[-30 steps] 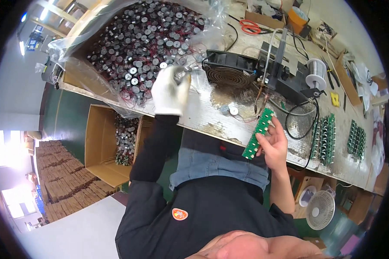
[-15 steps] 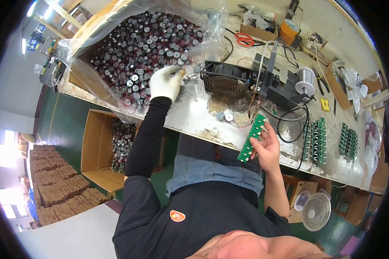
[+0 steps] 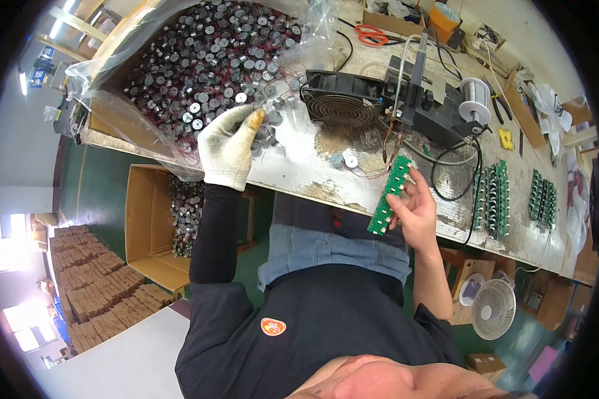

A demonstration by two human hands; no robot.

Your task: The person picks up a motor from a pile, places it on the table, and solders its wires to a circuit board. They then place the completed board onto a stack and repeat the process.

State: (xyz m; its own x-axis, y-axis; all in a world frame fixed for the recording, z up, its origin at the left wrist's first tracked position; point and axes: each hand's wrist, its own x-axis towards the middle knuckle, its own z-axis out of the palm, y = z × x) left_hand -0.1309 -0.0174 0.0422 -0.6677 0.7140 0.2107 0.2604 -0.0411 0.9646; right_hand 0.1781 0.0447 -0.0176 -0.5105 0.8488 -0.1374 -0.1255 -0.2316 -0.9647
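Right hand (image 3: 416,211): bare, grasping a green circuit board (image 3: 390,193) between thumb and fingers, long axis slanted, at the counter's (image 3: 299,151) front edge. Left hand (image 3: 226,149): white knit glove, stained fingertip, thumb and finger close together by loose discs (image 3: 274,118); can't tell if anything is pinched. Two round metal parts (image 3: 344,161), thin leads trailing toward the board, lie in from the front edge.

Risks, my guess: board slips over the front edge if the fingertip grip loosens; its upper end sits near the soldering rig's (image 3: 416,72) tip, so scorching if that's hot; leads could snag on the glove's knit.

Materials: board thin, stiff, rectangular, small pale connectors; discs short metal cylinders. Rows of boards (image 3: 492,199) toward the right end; black ridged fan (image 3: 343,100) mid-counter; plastic-lined carton (image 3: 106,123) of discs at the left end; red-handled scissors (image 3: 371,34) near the back edge.
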